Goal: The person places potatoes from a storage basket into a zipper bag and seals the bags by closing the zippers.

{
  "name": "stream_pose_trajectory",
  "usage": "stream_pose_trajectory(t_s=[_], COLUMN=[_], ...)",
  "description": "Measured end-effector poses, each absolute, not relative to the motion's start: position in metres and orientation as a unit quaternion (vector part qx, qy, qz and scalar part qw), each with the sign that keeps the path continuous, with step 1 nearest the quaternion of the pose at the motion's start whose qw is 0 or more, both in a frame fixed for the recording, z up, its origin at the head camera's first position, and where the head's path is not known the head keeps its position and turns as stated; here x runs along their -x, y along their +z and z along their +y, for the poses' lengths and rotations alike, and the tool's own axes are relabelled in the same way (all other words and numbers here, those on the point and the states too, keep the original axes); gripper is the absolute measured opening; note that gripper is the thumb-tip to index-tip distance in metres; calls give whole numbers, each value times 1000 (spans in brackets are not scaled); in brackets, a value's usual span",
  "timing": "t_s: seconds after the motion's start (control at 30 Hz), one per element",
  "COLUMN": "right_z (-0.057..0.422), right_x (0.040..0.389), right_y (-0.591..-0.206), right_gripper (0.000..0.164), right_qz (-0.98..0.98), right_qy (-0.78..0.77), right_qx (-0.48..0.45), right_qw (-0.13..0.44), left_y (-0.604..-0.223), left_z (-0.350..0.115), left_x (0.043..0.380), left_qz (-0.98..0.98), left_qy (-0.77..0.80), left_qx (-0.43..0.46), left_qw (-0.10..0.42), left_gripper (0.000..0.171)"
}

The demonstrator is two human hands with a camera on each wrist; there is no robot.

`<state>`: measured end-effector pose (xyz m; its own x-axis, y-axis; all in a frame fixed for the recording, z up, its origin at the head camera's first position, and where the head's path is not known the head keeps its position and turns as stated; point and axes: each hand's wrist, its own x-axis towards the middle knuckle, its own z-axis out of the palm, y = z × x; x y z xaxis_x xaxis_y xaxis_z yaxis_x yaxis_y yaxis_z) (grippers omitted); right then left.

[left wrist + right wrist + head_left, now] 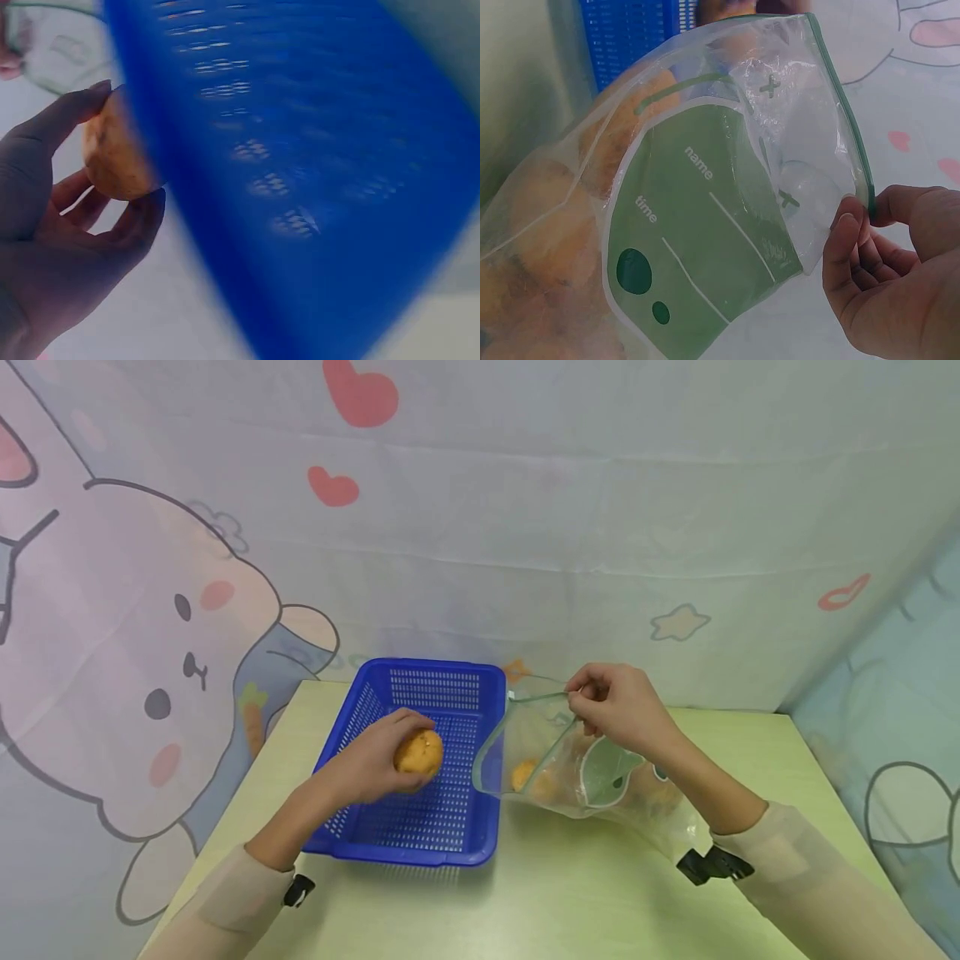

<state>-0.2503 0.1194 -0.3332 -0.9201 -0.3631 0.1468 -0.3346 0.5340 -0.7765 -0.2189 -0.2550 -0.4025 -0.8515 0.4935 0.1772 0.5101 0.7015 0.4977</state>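
My left hand [378,758] grips a round yellow-brown potato [422,752] above the blue plastic basket [405,858]. In the left wrist view the thumb and fingers curl round the potato [116,150], and the basket wall hides part of it. My right hand [621,706] pinches the green-edged rim of a clear zip bag [555,806], whose mouth gapes toward the basket. Through the film in the right wrist view show several potatoes [555,232], behind a green printed label [690,217] reading "name" and "time".
Basket and bag stand side by side on a pale green table [547,902]. Behind them hangs a printed cloth [480,543] with hearts and a cartoon rabbit. More cloth [900,718] closes off the right side.
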Motion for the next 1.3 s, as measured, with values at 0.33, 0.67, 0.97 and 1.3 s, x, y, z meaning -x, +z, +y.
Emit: stream_pose_trajectory(t_s=[0.33, 0.67, 0.97, 1.3], right_z=[118, 117, 115, 114], right_x=[251, 251, 253, 252], right_y=[-333, -335, -335, -334], right_gripper=[15, 15, 15, 14], right_qz=[876, 874, 875, 873], right_qy=[-438, -442, -437, -441], right_qx=[202, 203, 209, 207], right_qw=[13, 16, 14, 8], left_y=[-363, -368, -372, -382], left_z=[-206, -162, -149, -135], left_x=[221, 230, 234, 231], left_qz=[-871, -843, -838, -844], left_qy=[-394, -422, -411, -404], left_qx=[291, 334, 359, 348], left_qw=[29, 16, 27, 50], left_gripper=[65, 65, 65, 72])
